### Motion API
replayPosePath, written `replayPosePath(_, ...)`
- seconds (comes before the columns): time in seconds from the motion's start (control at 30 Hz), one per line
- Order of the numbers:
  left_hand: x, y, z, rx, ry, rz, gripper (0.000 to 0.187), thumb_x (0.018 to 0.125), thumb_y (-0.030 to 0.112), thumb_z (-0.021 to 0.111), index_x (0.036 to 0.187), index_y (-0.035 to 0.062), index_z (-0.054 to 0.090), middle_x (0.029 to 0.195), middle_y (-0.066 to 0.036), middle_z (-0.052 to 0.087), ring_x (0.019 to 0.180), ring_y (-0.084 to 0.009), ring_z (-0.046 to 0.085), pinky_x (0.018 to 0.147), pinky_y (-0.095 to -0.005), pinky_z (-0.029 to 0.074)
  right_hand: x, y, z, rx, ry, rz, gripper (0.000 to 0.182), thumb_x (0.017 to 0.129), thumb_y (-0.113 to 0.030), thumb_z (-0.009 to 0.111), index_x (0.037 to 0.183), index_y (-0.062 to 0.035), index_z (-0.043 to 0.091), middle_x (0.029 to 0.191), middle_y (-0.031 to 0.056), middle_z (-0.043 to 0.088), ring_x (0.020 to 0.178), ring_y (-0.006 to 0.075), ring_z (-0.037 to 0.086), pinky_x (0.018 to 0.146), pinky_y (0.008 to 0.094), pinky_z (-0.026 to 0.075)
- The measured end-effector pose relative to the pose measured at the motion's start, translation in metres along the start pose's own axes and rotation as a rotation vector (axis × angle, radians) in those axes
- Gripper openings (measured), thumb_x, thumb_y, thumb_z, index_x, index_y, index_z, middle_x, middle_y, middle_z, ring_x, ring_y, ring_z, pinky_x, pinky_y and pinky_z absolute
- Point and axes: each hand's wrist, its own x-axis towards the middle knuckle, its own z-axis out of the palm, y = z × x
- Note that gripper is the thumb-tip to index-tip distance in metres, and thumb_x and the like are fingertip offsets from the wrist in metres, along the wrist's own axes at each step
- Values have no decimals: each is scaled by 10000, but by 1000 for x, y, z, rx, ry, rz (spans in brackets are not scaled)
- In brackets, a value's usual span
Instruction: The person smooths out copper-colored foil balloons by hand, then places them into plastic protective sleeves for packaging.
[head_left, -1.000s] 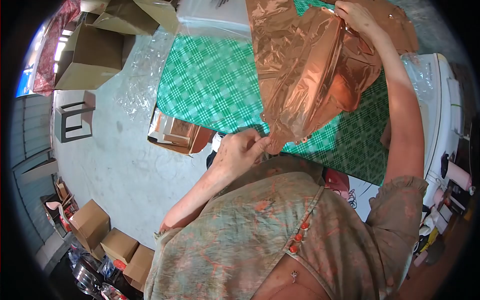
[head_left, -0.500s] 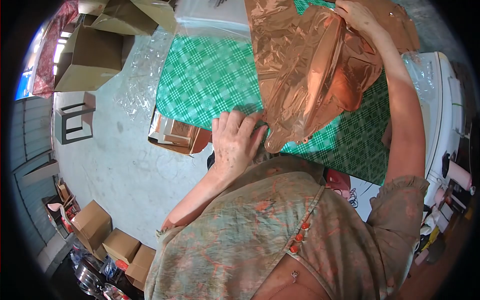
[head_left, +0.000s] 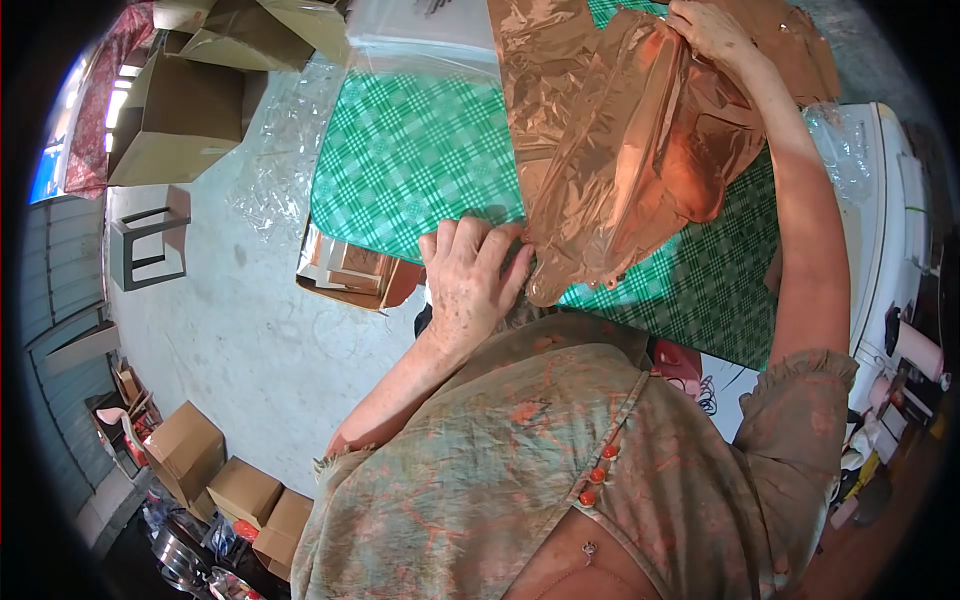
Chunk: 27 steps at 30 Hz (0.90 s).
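A copper-coloured foil balloon (head_left: pixel 620 170), limp and wrinkled, lies across a table with a green checked cover (head_left: pixel 415 165). My left hand (head_left: pixel 470 270) is at the table's near edge, its fingers curled and its thumb and forefinger closed at the balloon's lower left edge. Up at the far end, my right hand (head_left: pixel 712 32) has its fingers closed on the balloon's upper edge, with the arm stretched along the right side. The fingertips of both hands are partly hidden.
Clear plastic bags (head_left: pixel 425 60) lie at the table's far left. More copper foil (head_left: pixel 785 50) is at the far right. Below the left edge stands an open carton (head_left: pixel 345 270). Large open boxes (head_left: pixel 185 120), a grey stool frame (head_left: pixel 150 245) and closed cartons (head_left: pixel 185 450) stand on the floor.
The foil's folds have shifted slightly, and its middle looks a little flatter. Both hands stay in nearly the same places, with the left fingers slightly moved.
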Motion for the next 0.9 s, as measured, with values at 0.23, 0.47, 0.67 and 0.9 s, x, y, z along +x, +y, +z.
replayPosePath(0.23,3,0,1,-6,9,2,266,800,179,814,1043,154,708,913,-29,542,864,-235,501,761,-388,341,4,2,5,-6,-5,3,336,1001,-397,490,1060,-117,667,1117,159,703,1062,380,659,878,526,508)
replayPosePath(0.47,7,-1,0,-19,2,67,284,793,146,809,1066,152,728,895,-29,531,843,-223,487,749,-381,346,-1,-9,-5,-59,-39,66,333,1010,-397,492,1130,-133,655,1161,147,701,1126,369,642,918,521,502)
replayPosePath(0.67,7,-1,0,-31,0,68,281,788,142,809,1055,148,721,902,-35,534,855,-231,490,764,-391,354,-1,-15,-8,-33,-10,99,319,996,-371,488,1085,-121,665,1112,157,713,1081,384,655,882,543,493)
replayPosePath(0.9,7,-1,0,-35,2,80,273,778,147,813,1027,141,699,910,-43,531,860,-242,491,767,-401,355,-3,-18,-1,27,129,29,296,992,-357,481,991,-96,621,980,163,702,979,407,649,799,552,487)
